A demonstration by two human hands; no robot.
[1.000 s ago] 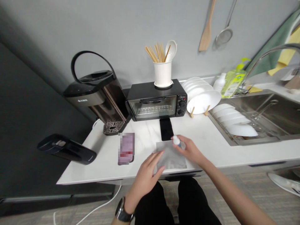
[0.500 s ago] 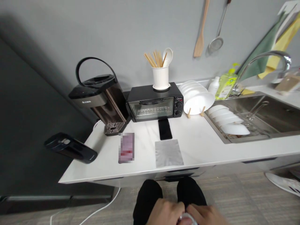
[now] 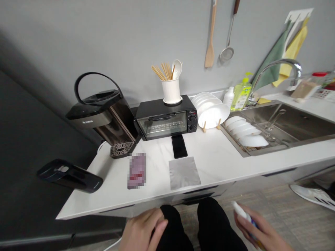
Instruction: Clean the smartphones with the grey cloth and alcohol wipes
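One slim bottle (image 3: 243,213) — rounded, white-topped — tilts in the right hand (image 3: 259,223).

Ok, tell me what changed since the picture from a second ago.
Both hands have drawn back from the gray cloth toward the person: the left hand is by the lap, fingers curled, and the right hand is out to the right, gripping the white-capped bottle as before. Whether the left holds anything is unclear. The cloth, black phone and toaster oven stayed put.
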